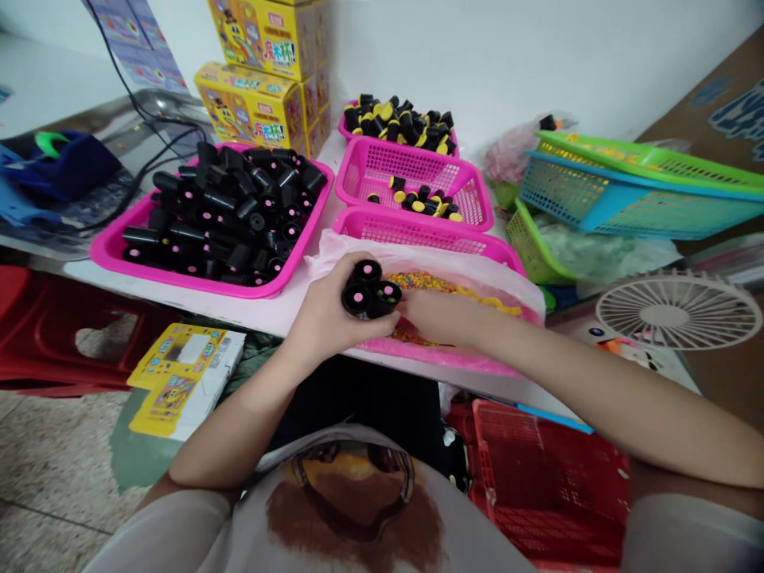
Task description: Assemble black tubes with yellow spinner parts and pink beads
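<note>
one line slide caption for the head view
Left hand grips three black tubes while right hand reaches into beads.

A small packing workshop: pink trays [113, 251] heaped with identical black tubes [227, 211] crowd a white surface [196, 298], stacked yellow product cartons [256, 103] stand against the wall, and spare plastic baskets [626, 199] pile up beside a small fan [677, 310].
</note>
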`<state>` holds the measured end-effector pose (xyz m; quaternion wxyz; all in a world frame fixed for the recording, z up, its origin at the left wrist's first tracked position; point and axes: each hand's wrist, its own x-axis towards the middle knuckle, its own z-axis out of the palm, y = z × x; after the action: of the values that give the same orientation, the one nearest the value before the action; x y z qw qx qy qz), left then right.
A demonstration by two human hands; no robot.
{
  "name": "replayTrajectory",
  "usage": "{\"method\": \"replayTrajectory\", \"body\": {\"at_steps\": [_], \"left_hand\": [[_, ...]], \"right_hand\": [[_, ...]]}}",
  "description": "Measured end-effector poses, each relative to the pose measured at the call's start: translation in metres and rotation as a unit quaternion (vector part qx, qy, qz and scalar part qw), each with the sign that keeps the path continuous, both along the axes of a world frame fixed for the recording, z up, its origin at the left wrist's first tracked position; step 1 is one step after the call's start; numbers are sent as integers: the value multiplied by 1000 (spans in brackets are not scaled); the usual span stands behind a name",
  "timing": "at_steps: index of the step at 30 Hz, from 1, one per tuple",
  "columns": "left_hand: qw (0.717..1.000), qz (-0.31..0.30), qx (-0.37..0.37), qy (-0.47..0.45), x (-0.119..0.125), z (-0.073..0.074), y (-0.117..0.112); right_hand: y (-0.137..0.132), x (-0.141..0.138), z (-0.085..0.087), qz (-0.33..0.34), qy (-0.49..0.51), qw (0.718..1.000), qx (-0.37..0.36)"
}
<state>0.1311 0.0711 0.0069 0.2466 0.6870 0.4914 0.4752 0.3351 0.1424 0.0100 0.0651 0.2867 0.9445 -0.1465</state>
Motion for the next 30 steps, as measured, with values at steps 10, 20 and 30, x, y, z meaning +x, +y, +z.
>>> {"method": "replayTrajectory", "body": {"at_steps": [10,20,30], "left_hand": [[1000,-2,-24,-5,0,3,-2],[999,-31,-38,12,-2,4,-4],[995,-65,-60,37,1,6,-3]], "right_hand": [[6,-5,-13,4,60,992,-115],[8,29,10,-90,300,903,-294],[2,7,61,-7,309,950,40]]}}
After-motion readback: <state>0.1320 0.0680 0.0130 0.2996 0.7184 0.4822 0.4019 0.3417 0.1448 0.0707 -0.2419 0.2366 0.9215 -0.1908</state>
